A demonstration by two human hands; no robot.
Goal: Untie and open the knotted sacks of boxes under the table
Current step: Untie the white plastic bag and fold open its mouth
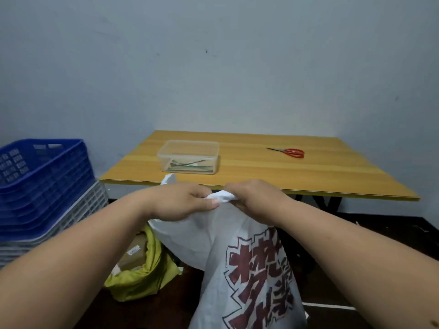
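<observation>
Left hand (pixel 183 201) and right hand (pixel 255 198) close together, both pinching knot (pixel 222 196) at top of white printed sack (pixel 237 257), held up before tabletop (pixel 308 172) near edge. Yellow-green sack (pixel 145 274) open on floor at left, boxes (pixel 134 254) visible inside. On tabletop: clear container (pixel 188 156), red scissors (pixel 288 152). Blue crates (pixel 40 181) stacked at left.

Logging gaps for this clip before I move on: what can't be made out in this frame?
Head view:
- Knot of the white printed plastic sack: covered by left hand and right hand.
- Sack's contents: opaque plastic.
- Items in the clear plastic tub: too small.
- Olive-yellow cloth sack: its boxes are partly covered by the left forearm.
</observation>
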